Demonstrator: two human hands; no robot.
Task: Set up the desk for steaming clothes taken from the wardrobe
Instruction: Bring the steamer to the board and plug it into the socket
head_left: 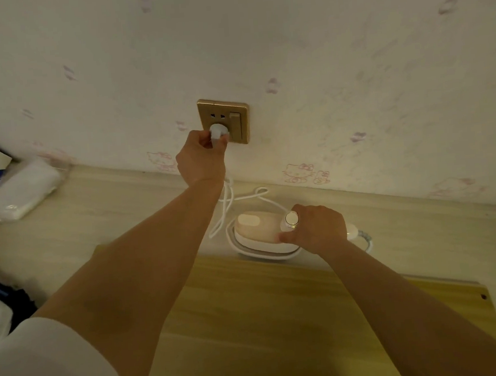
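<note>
Home bedroom: cartoon-cat wallpaper (305, 173), wooden desk (100, 211).

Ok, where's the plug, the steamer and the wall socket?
plug (218, 131), head view, white body between the fingers.
steamer (259, 228), head view, pink top.
wall socket (235, 120), head view, gold plate by the switch.

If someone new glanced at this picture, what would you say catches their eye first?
Most likely the left hand, which grips a white plug at the gold-coloured wall socket plate in the middle of the wallpapered wall. Next, below and to the right, the right hand holds a small cream and white handheld steamer that lies on the pale wooden desk, its white cord looped beside it.
</note>
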